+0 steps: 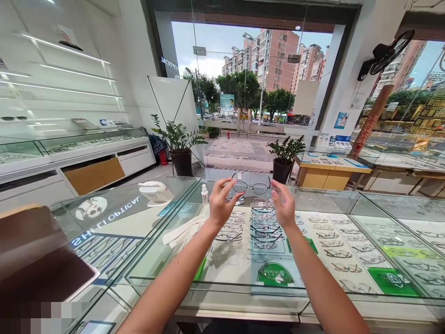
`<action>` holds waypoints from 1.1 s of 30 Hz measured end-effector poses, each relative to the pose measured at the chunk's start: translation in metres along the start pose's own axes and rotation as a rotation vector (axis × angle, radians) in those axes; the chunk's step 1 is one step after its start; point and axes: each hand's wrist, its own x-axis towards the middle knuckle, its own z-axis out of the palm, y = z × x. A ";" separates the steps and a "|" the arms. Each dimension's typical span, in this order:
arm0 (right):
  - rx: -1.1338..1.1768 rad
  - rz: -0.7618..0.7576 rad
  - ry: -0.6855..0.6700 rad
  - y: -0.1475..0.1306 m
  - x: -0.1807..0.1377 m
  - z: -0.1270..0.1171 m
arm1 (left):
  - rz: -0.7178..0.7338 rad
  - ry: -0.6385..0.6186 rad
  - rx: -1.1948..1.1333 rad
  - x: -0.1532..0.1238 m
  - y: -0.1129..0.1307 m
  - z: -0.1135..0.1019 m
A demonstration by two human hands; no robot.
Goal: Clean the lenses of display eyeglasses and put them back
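Observation:
My left hand [220, 204] pinches a pair of eyeglasses [260, 189] between thumb and fingers at the left lens rim. The glasses have thin dark rims, clear lenses and a small white tag, and are held up above the glass display case [229, 290]. Close beside their right end is my right hand [285, 207], fingers bent and slightly apart; whether a fingertip touches the frame is hard to tell. Below both hands, rows of eyeglass frames [266, 229] lie in the case. A white cloth [186, 229] and a small white bottle [205, 194] are left of my left hand.
A white device [155, 193] stands on the left counter. At the lower left, a brown object [38, 250] partly blocks the view. Two potted plants [181, 162] flank the glass doors ahead. More display cases [399, 236] extend right, and a wall fan [391, 53] hangs above.

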 end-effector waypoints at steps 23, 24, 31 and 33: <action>0.243 0.215 -0.120 0.001 -0.019 0.014 | -0.018 -0.022 -0.065 -0.023 -0.003 0.004; 0.253 0.219 -0.119 0.000 -0.019 0.014 | -0.021 -0.026 -0.064 -0.023 -0.003 0.003; 0.255 0.276 0.000 0.017 -0.001 -0.005 | -0.047 -0.056 -0.174 -0.017 0.009 0.001; 0.184 0.321 0.003 0.030 0.006 -0.014 | -0.051 -0.094 -0.246 -0.017 0.016 0.001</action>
